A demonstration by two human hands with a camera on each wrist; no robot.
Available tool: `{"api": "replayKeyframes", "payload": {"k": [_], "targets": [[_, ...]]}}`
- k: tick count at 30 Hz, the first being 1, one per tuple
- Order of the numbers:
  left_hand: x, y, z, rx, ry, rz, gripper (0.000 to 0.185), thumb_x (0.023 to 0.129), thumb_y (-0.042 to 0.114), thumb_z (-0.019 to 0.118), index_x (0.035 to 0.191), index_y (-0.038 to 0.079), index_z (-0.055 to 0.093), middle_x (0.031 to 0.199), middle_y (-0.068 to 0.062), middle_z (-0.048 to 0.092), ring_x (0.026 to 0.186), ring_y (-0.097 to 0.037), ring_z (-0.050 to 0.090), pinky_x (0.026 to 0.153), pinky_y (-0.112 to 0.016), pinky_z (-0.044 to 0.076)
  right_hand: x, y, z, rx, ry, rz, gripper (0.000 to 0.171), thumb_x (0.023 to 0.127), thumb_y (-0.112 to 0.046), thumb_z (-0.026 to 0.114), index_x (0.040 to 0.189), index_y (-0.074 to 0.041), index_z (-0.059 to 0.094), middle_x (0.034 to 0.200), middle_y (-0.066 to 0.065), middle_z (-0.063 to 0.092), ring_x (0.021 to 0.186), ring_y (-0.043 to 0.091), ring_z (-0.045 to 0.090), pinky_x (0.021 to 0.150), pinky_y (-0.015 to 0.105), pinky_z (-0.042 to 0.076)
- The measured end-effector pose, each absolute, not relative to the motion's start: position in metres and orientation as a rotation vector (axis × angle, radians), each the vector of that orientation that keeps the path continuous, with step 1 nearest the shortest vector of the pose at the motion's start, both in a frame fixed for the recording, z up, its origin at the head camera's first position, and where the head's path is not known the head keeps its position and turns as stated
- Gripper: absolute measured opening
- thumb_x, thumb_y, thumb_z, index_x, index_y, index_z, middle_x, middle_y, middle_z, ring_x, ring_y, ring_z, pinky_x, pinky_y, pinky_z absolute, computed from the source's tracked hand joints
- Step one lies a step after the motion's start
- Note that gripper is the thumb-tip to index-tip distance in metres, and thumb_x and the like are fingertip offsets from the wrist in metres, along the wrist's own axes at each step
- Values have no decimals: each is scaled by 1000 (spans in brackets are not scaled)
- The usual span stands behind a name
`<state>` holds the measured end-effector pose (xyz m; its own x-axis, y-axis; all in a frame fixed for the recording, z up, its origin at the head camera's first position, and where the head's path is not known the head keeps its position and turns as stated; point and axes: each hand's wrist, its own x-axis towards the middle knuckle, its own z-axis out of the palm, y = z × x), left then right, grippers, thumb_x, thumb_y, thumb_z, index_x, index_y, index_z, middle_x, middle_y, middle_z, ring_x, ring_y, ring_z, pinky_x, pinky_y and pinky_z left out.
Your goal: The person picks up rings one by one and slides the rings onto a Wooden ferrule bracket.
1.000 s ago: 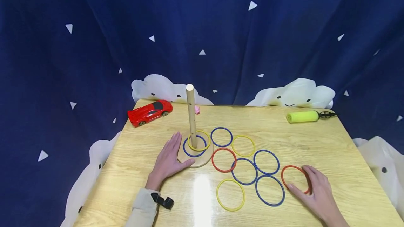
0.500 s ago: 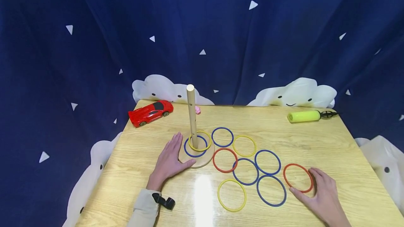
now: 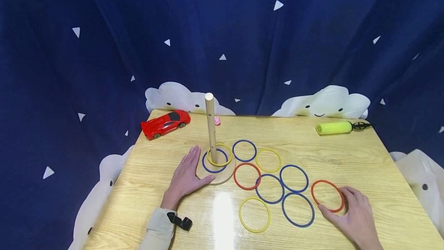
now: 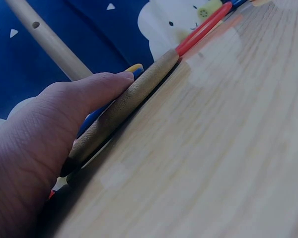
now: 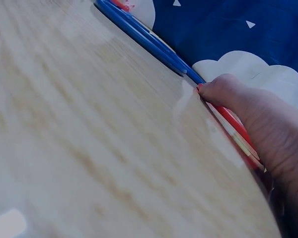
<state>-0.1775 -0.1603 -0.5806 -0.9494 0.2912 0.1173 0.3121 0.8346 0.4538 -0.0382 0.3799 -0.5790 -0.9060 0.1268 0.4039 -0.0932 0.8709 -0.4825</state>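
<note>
In the head view, a round wooden base [image 3: 222,178] carries an upright peg [image 3: 211,126]. A blue ring [image 3: 204,166] and a yellow ring [image 3: 231,157] lie around the foot of the peg. My left hand [image 3: 187,176] rests at the base's left edge, fingers straight and thumb over the near rim; the left wrist view shows the thumb [image 4: 102,88] on top of the rim. At the right, my right hand [image 3: 355,213] holds a red ring [image 3: 324,181] by its near right side, thumb and fingertips at the hoop. The ring lies flat, close to the table.
Between the hands lie several loose rings: another red ring [image 3: 243,164], a yellow ring [image 3: 254,232], and blue rings [image 3: 301,226], some touching or overlapping. Toward the back are a red toy car [image 3: 166,124], a small pink object [image 3: 217,120] and a yellow-green pump [image 3: 334,127].
My right hand has shifted slightly right and toward me at the red ring, its fingertips moving from over the hoop to its outer edge. My left hand has stayed at the base.
</note>
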Motion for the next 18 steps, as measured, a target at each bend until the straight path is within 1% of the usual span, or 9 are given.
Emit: {"api": "replayKeyframes", "payload": {"k": [5,9,11,12,14,16,18], "targets": [[-177,-161,-581,-481,-2978,-751,123,82,88,56,168,10,18,175,-3,15,162,-20,9,131,-43,15,-37,379,-578,-21,-2578,723,84,51,-37,101,114,6,66,124,30,58,113,51,48,91,61,33],[-176,-160,-580,-483,-2977,-756,122,82,88,57,168,10,17,175,-3,15,162,-20,9,131,-44,15,-36,378,-577,-25,-2578,744,83,52,-36,101,115,6,67,125,29,59,114,51,49,91,59,33],[-176,-160,-580,-487,-2975,-754,122,82,88,57,168,10,17,175,-3,15,162,-20,8,131,-43,14,-35,377,-576,-40,-2584,764,83,53,-36,102,116,5,67,126,29,59,115,49,49,95,55,33],[-176,-160,-580,-489,-2975,-752,122,82,88,56,168,10,17,175,-3,15,162,-19,8,131,-43,15,-35,377,-576,-47,-2586,775,82,54,-36,102,117,5,66,127,28,59,115,48,48,101,50,32],[-176,-160,-580,-487,-2975,-747,122,82,88,56,168,11,17,176,-2,14,162,-19,7,131,-43,15,-35,376,-576,-49,-2579,808,82,55,-34,102,118,4,66,127,27,59,116,47,48,108,35,28],[-177,-160,-580,-487,-2976,-743,122,82,88,56,168,11,17,176,-2,14,162,-18,7,131,-44,15,-36,376,-575,-39,-2568,837,82,55,-32,102,118,4,66,127,26,60,116,44,48,107,19,21],[-177,-160,-581,-483,-2980,-737,122,82,89,55,168,11,16,176,-1,13,162,-17,6,131,-44,15,-39,376,-574,-14,-2549,860,82,54,-30,102,119,4,66,126,26,60,116,42,47,103,8,15]]}}
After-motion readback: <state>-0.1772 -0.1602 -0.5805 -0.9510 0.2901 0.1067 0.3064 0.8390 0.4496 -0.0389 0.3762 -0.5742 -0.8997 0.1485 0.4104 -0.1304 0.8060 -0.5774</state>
